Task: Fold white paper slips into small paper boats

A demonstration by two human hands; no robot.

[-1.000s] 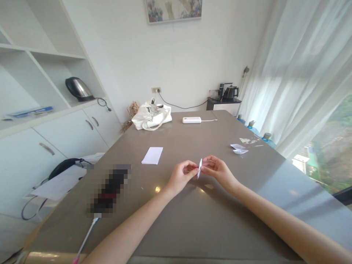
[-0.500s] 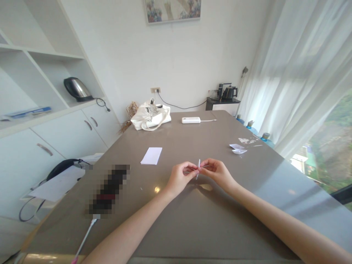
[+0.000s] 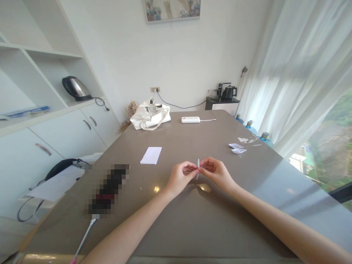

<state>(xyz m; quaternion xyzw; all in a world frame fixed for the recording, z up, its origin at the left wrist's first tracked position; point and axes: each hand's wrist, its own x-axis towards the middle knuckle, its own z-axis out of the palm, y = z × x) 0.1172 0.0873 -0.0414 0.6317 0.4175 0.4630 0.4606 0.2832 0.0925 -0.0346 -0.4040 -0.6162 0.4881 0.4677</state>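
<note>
Between my two hands a small folded piece of white paper is held edge-on above the table. My left hand pinches it from the left with thumb and fingers. From the right, my right hand pinches the same paper, its fingertips nearly meeting those of the left. The fingers cover most of the paper, so its full shape is hidden. Left of my hands lies a stack of white paper sheets. To the right are folded white paper pieces on the tabletop.
On the grey table lie a blurred-out dark device with a cable at left, a white handbag and a white power bank at the far end. Paper scraps are scattered near the right edge. Cabinets stand left.
Both hands keep their pinch on the paper, which looks slightly thinner edge-on. The whole view has shifted very slightly.
</note>
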